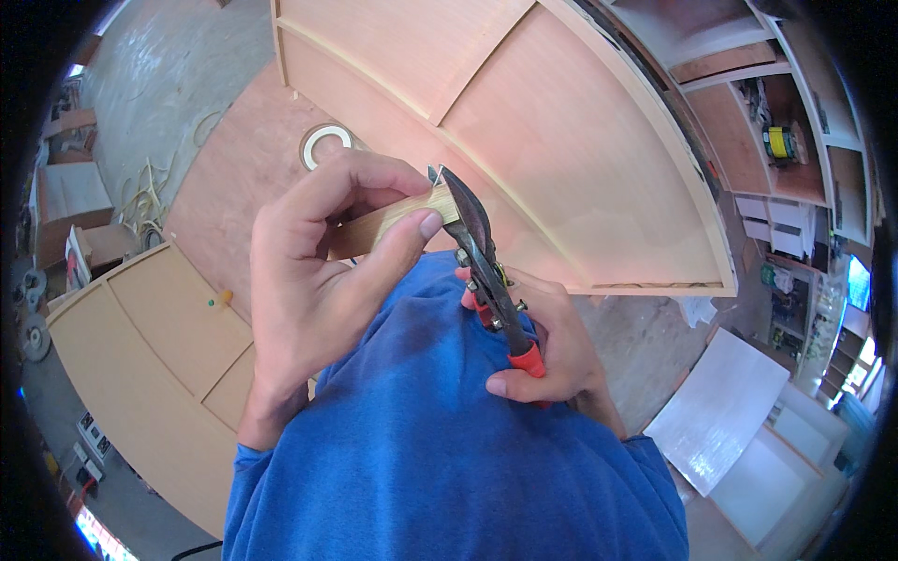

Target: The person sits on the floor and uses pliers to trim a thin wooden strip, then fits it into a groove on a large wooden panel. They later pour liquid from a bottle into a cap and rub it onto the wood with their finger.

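Before you, a pinkish board [234,168] carries a pale tape roll [327,130], flat beside the large framed panel [580,140]. At your left, a tan panel [140,346] bears a small yellow-and-green object [225,296] by its right edge. Beyond the board's left edge, the grey floor [187,56] holds loose pale strips [148,192].

Bright light glares off the white panel [718,411]; the bent, dark-rimmed edges seem soft.
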Demonstrator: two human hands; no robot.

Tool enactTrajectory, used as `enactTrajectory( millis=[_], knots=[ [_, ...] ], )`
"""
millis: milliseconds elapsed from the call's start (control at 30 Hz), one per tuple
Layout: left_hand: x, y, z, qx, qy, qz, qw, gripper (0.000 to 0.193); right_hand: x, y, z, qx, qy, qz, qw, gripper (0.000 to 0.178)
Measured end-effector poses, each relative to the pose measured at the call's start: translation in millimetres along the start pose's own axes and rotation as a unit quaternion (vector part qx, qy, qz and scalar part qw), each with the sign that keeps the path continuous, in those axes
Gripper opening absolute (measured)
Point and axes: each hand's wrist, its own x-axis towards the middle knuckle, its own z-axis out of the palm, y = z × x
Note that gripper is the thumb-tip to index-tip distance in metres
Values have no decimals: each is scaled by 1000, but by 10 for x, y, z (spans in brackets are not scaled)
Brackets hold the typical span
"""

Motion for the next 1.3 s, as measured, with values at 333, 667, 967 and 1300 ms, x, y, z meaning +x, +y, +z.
enactTrajectory(
  millis=[333,667,967,1300],
  knots=[
    [-86,30,8,-5,13,-42,999,16,10,1,41,-8,0,-3,1000,67],
    [-151,-31,154,21,49,-18,998,12,-1,46,110,-26,55,-56,997,61],
    [-162,-13,183,48,50,-9,998,14,-90,87,111,-42,48,-29,998,68],
    [-178,-11,215,67,43,-27,996,13,-134,98,185,-60,77,-31,995,63]
  ],
)
